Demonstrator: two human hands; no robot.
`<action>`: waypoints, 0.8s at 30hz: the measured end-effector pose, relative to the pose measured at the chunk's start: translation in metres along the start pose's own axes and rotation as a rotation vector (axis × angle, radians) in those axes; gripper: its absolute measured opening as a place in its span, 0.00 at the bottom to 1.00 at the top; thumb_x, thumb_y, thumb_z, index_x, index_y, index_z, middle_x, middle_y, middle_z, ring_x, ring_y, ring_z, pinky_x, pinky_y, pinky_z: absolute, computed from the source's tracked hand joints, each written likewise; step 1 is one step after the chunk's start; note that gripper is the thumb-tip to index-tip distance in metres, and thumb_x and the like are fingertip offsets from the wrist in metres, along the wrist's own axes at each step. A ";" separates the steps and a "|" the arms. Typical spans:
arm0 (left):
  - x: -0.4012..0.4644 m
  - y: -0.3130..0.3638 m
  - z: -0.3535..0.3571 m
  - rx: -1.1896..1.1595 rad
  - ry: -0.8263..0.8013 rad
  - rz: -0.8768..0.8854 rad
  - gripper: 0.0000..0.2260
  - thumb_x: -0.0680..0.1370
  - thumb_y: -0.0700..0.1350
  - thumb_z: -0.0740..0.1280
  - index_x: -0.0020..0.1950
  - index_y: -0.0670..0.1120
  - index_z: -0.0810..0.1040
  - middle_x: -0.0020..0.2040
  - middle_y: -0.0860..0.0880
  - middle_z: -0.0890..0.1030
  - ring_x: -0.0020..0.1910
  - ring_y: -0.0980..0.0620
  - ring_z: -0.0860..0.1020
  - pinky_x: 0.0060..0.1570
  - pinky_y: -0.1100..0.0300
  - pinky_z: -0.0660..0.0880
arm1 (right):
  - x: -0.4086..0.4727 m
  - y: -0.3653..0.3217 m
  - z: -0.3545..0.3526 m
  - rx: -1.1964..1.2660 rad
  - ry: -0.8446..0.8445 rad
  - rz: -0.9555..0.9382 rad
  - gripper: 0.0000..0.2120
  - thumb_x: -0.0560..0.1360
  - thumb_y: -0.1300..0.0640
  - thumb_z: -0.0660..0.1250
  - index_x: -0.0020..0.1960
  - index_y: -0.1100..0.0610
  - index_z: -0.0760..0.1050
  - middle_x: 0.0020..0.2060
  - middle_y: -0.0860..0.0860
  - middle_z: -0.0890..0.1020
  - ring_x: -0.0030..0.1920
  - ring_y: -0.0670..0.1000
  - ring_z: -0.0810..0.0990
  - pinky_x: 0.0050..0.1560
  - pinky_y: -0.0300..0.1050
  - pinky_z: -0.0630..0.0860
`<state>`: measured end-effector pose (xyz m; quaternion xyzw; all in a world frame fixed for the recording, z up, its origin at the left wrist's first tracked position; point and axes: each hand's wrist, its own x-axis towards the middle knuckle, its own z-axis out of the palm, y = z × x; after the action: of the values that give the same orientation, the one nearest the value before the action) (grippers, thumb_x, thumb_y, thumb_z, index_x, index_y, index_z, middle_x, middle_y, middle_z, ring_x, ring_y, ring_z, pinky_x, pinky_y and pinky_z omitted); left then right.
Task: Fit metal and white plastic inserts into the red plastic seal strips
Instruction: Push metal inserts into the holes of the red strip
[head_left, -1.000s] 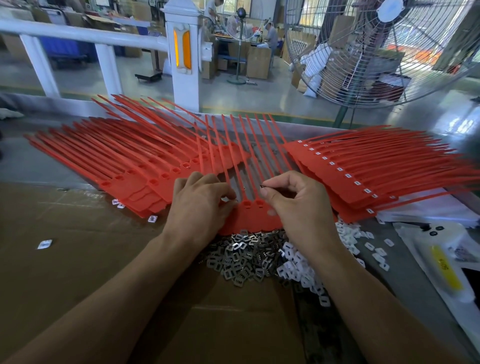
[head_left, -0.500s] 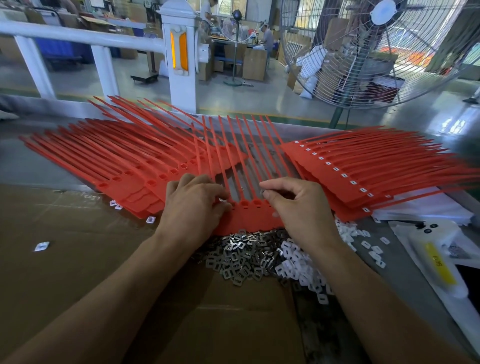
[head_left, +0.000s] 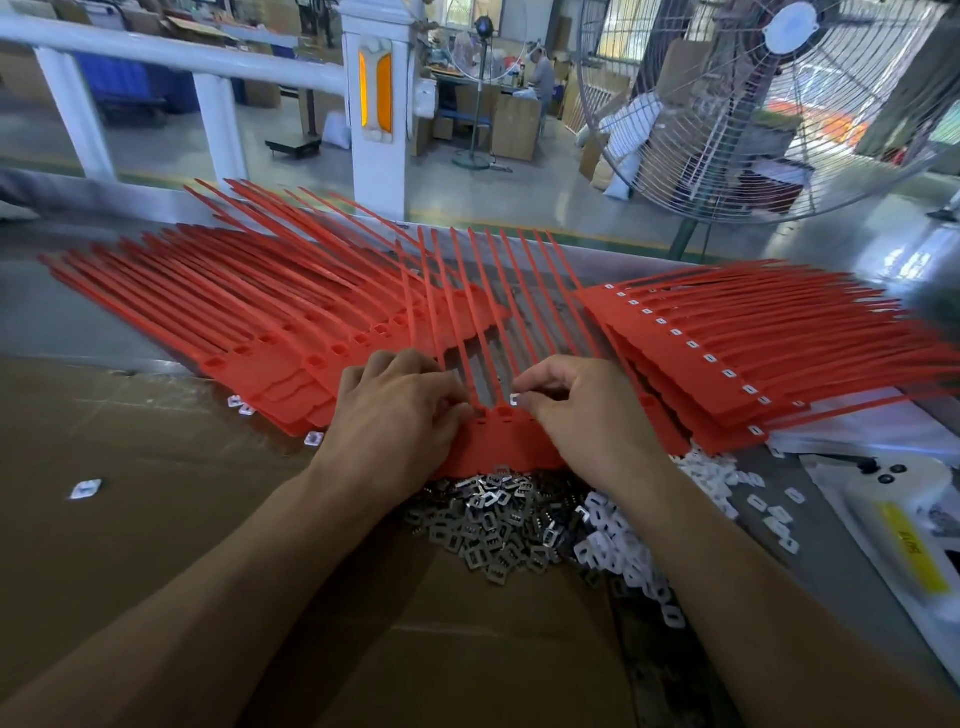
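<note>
A small white plastic insert (head_left: 515, 399) is pinched at the fingertips of the right hand (head_left: 587, 410), right at the socket end of the middle set of red seal strips (head_left: 498, 441). The left hand (head_left: 400, 410) is curled down on the same set, its fingertips pressed at the sockets; whether anything is held in that grip cannot be told.

If the white piece is tilted as it is pressed, it could be seated crooked or flicked off into the piles. If the strips are not held flat, the row could be shifted and a socket missed.

Just below the hands, metal inserts (head_left: 488, 525) are heaped beside white inserts (head_left: 623, 545), the two heaps touching, so pieces could be mixed. Unfilled strips (head_left: 234, 332) are fanned on the left, filled strips (head_left: 753, 358) on the right. The desk is covered by brown cardboard (head_left: 130, 519). Beyond it a white railing (head_left: 218, 119), a large fan (head_left: 769, 104) and a workshop floor are seen.
</note>
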<state>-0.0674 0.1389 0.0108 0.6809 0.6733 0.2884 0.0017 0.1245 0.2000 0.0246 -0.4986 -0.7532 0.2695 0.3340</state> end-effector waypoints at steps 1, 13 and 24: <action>0.001 0.000 0.001 -0.001 0.014 -0.014 0.09 0.81 0.58 0.64 0.56 0.61 0.82 0.61 0.58 0.75 0.65 0.53 0.66 0.58 0.59 0.52 | 0.000 0.001 0.001 -0.003 -0.003 -0.001 0.06 0.78 0.58 0.73 0.48 0.47 0.85 0.41 0.38 0.84 0.43 0.30 0.80 0.41 0.21 0.70; 0.006 0.005 0.005 -0.009 0.031 -0.100 0.09 0.77 0.62 0.68 0.49 0.59 0.82 0.57 0.58 0.75 0.63 0.52 0.67 0.60 0.56 0.56 | -0.002 0.003 0.001 -0.006 -0.059 0.019 0.06 0.79 0.57 0.72 0.50 0.46 0.85 0.43 0.37 0.83 0.45 0.28 0.78 0.40 0.20 0.70; 0.003 0.005 0.003 -0.023 0.022 -0.094 0.06 0.79 0.57 0.67 0.51 0.59 0.82 0.59 0.57 0.75 0.63 0.52 0.67 0.58 0.57 0.55 | -0.002 -0.005 0.003 -0.076 -0.077 -0.005 0.05 0.80 0.55 0.72 0.53 0.47 0.85 0.48 0.39 0.85 0.48 0.34 0.81 0.44 0.24 0.72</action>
<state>-0.0620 0.1424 0.0112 0.6453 0.7010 0.3032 0.0157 0.1194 0.1962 0.0258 -0.4981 -0.7766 0.2587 0.2861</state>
